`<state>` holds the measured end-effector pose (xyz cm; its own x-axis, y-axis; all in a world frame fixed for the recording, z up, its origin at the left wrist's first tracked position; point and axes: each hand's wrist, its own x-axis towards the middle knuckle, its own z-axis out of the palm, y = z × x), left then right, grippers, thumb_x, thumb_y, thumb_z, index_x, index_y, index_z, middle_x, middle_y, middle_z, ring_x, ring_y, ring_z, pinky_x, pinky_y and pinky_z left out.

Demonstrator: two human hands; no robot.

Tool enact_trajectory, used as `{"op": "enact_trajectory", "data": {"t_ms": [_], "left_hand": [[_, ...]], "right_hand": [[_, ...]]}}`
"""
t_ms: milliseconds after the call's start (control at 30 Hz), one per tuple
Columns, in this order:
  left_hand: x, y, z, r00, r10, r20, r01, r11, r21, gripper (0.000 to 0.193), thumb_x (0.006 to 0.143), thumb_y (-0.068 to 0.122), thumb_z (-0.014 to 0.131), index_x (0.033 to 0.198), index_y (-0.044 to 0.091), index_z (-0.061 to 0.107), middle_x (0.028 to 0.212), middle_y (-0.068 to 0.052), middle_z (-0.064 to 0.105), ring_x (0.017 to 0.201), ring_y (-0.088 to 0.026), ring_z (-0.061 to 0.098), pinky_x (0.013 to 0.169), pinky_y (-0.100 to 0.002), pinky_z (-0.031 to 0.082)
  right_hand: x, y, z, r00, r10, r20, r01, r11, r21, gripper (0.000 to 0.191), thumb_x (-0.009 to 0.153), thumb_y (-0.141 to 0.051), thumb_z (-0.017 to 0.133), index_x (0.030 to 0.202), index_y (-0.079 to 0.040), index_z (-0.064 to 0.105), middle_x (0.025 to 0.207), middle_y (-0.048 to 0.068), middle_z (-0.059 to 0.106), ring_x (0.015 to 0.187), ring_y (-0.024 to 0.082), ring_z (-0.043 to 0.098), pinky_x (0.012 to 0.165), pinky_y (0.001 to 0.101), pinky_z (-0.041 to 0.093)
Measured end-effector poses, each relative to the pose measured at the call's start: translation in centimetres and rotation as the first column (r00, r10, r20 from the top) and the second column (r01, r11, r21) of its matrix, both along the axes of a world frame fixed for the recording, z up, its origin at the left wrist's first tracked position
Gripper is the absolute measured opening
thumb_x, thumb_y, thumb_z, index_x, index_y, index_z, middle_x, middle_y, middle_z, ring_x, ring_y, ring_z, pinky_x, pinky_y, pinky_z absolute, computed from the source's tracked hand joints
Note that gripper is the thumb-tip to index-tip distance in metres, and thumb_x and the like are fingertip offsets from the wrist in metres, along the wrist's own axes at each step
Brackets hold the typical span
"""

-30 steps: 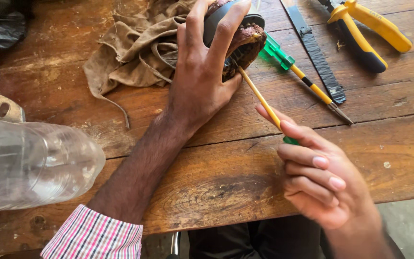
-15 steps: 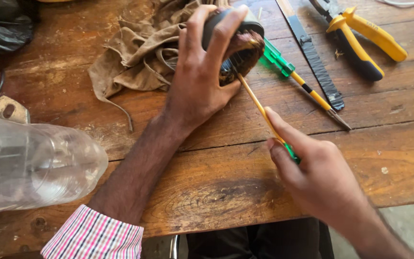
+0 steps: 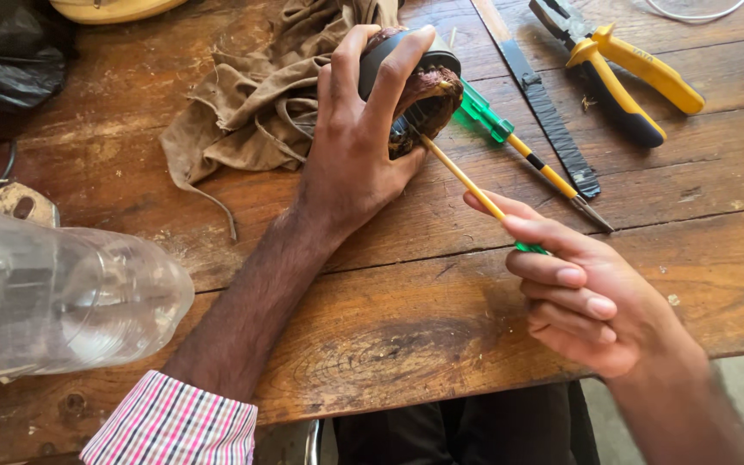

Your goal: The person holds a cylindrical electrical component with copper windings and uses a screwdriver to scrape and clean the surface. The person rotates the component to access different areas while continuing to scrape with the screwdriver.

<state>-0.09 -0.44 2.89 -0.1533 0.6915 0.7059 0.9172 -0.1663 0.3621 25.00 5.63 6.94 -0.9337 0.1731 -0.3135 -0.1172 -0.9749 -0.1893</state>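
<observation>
Motor stator (image 3: 419,86): L hand (image 3: 359,146) grips, R hand (image 3: 587,293) pokes w/ screwdriver (image 3: 467,181).

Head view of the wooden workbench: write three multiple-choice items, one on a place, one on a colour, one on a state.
1. Where does the crumpled brown cloth lie?
A. under the clear plastic bottle
B. beside the left hand
C. under the pliers

2. What colour are the grips of the pliers?
A. red
B. yellow and dark blue
C. white

3. What does the right hand hold?
A. nothing
B. the pliers
C. a thin yellow-shafted tool

Key: B, cloth borders that hand; B, grips show those colours; C, fingers pinch its shaft.
</observation>
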Motion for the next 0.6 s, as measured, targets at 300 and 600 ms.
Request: {"op": "enact_trajectory", "data": {"t_ms": [300,600], "left_hand": [[-0.8,0.2,-0.6,0.999,-0.041,0.027,0.041,0.999,-0.005,0.103,0.081,0.014,0.098,0.155,0.029,0.029,0.158,-0.019,0.029,0.145,-0.040,0.043,0.118,-0.048,0.057],[-1.8,-0.3,0.0,0.989,-0.091,0.115,0.095,0.995,-0.029,0.105,0.080,0.015,0.098,0.157,0.026,0.027,0.154,-0.018,0.030,0.147,-0.038,0.038,0.130,-0.051,0.045]], "right_hand": [[0.5,-3.3,-3.4,0.975,-0.163,-0.149,0.124,0.963,-0.238,0.051,0.117,-0.017,0.027,0.167,-0.008,0.029,0.066,0.002,0.049,0.040,0.009,0.050,0.032,0.0219,0.041],[-0.3,-4.2,-2.6,0.959,-0.183,-0.217,0.112,0.945,-0.306,0.051,0.119,-0.018,0.027,0.169,-0.010,0.027,0.068,0.004,0.049,0.041,0.011,0.049,0.034,0.0226,0.040]]}}
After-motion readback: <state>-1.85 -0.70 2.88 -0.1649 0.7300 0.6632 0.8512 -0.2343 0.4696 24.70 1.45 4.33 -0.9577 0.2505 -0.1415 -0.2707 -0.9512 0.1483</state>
